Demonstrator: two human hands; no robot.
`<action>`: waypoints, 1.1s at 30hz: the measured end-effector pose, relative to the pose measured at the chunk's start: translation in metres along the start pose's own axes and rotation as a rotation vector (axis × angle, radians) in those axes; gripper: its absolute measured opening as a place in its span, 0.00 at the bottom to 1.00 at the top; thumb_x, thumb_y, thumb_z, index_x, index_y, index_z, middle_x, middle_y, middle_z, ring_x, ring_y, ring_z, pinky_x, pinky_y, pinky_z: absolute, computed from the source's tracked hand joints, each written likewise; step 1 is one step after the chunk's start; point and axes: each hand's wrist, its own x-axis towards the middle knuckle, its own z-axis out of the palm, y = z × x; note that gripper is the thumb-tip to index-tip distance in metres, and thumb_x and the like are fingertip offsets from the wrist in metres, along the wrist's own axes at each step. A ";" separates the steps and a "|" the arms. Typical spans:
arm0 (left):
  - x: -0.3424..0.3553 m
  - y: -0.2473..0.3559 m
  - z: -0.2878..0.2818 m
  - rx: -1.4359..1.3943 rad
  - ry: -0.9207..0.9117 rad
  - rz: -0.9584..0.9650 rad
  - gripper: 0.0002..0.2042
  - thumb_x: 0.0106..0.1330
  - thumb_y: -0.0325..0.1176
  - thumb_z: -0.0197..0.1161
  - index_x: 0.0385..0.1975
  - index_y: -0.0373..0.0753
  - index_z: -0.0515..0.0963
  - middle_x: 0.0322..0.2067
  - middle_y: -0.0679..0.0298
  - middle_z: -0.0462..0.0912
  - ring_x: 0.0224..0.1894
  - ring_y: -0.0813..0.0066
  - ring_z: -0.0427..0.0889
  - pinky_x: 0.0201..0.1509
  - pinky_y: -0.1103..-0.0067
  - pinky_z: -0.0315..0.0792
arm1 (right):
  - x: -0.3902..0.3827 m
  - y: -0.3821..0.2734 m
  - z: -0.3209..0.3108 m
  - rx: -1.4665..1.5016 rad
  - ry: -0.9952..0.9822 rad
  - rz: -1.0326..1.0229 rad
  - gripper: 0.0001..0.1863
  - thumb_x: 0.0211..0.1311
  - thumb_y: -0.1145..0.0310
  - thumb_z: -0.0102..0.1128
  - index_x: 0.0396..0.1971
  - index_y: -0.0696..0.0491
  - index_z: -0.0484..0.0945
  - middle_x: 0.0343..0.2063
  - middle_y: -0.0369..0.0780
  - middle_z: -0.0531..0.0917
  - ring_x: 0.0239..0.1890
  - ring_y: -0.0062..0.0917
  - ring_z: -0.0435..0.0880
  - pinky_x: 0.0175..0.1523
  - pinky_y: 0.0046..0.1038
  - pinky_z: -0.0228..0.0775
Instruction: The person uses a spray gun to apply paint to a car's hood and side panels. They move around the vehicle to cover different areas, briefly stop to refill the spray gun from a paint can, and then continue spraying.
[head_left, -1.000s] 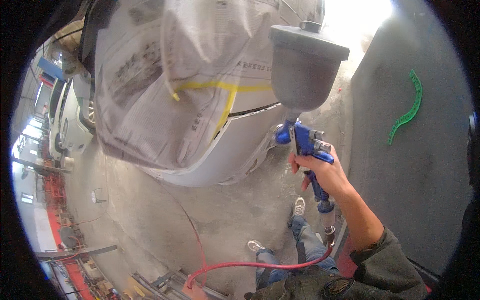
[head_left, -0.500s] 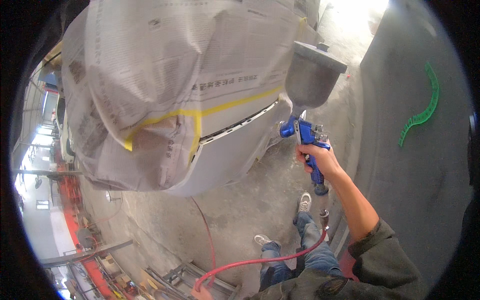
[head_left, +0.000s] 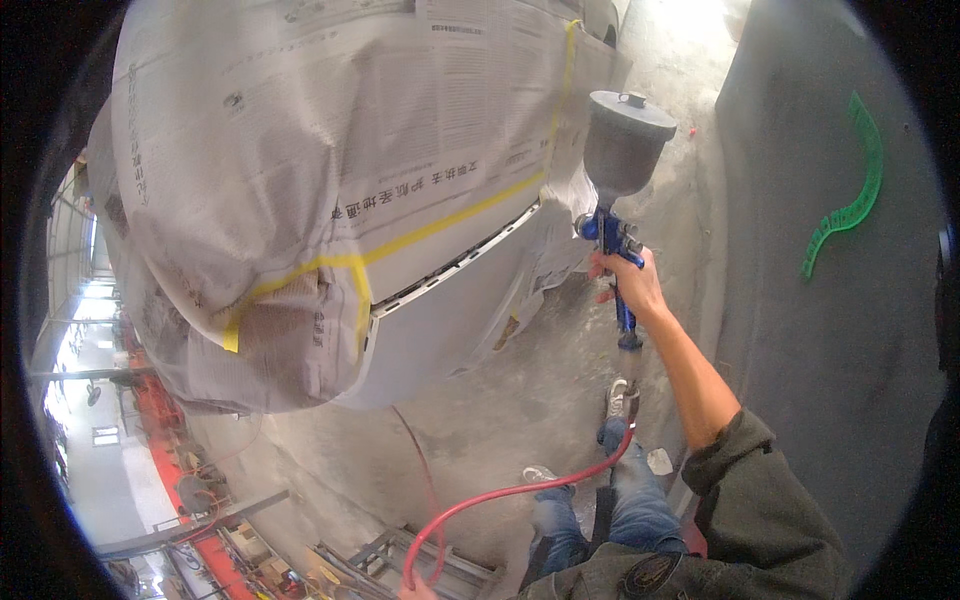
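My right hand (head_left: 632, 285) is wrapped round the handle of a blue spray gun (head_left: 610, 235), with some fingers in front near its trigger. A grey lidded paint cup (head_left: 627, 145) stands upright on top of the gun. The gun's nozzle points left, toward a grey-white bumper panel (head_left: 440, 320) on a vehicle masked with newspaper (head_left: 400, 130) and yellow tape (head_left: 440, 222). From the handle's foot a red air hose (head_left: 520, 490) curves down to the lower edge, where my left hand (head_left: 416, 591) is closed round it, mostly cut off by the frame.
On the right rises a dark grey wall (head_left: 800, 380) bearing a green curved strip (head_left: 860, 190). Below lies a concrete floor (head_left: 480, 420), the hose trailing over it. A metal frame (head_left: 440, 560) and cluttered boxes (head_left: 250, 545) stand at lower left.
My right hand and the spray gun have shifted slightly left, and the gun has turned. The masked vehicle sits lower and further left in view. Both hands keep their hold.
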 end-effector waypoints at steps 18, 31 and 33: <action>0.031 -0.024 -0.009 -0.412 0.147 0.067 0.09 0.64 0.31 0.54 0.40 0.33 0.73 0.40 0.59 0.77 0.43 0.68 0.73 0.51 0.71 0.66 | -0.091 -0.047 0.056 0.231 -0.490 0.092 0.07 0.54 0.70 0.60 0.22 0.56 0.75 0.16 0.34 0.75 0.14 0.16 0.71 0.17 0.20 0.62; 0.015 -0.017 -0.001 0.080 -0.026 0.218 0.18 0.70 0.37 0.50 0.52 0.31 0.73 0.44 0.51 0.79 0.43 0.63 0.75 0.49 0.70 0.68 | 0.012 0.007 -0.002 0.088 -0.054 -0.019 0.08 0.53 0.70 0.56 0.25 0.60 0.77 0.19 0.39 0.77 0.19 0.22 0.76 0.17 0.24 0.69; 0.013 -0.019 0.001 0.100 -0.031 0.184 0.18 0.70 0.38 0.51 0.53 0.32 0.73 0.44 0.52 0.80 0.41 0.64 0.76 0.48 0.70 0.69 | 0.015 0.014 -0.003 0.123 -0.008 -0.040 0.08 0.54 0.70 0.55 0.27 0.61 0.77 0.21 0.39 0.78 0.22 0.22 0.77 0.18 0.24 0.72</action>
